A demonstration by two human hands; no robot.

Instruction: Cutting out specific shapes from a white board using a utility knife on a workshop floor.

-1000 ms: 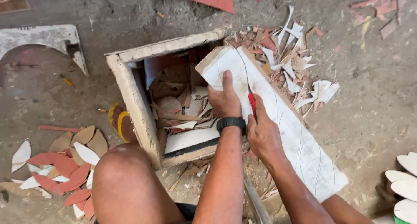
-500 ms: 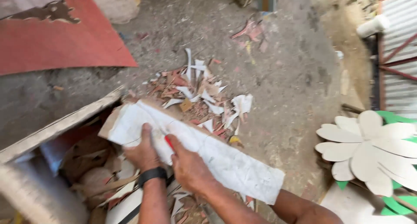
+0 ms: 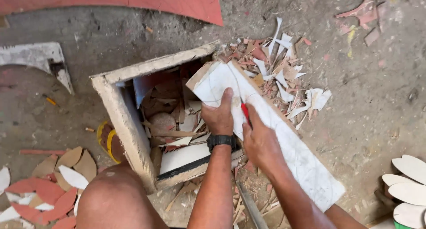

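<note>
A long white tile strip (image 3: 288, 144) lies slanted across the rim of a square box frame (image 3: 120, 113). My left hand (image 3: 219, 116), with a black wristwatch, presses down on the strip's upper end. My right hand (image 3: 259, 142) is closed on a thin red-handled tool (image 3: 245, 111) whose tip rests on the tile's face beside my left hand. Faint curved lines are marked on the tile.
The box holds tile offcuts (image 3: 171, 122). White and red shards (image 3: 284, 73) lie beyond the strip. Leaf-shaped cut pieces (image 3: 49, 184) sit at lower left, white petal shapes (image 3: 408, 180) at right. A red sheet (image 3: 133, 0) lies at top. My knee (image 3: 117, 202) is below.
The camera swung away to the right half a second ago and has come back over the box. Both hands stay on the tile strip with the red tool against it.
</note>
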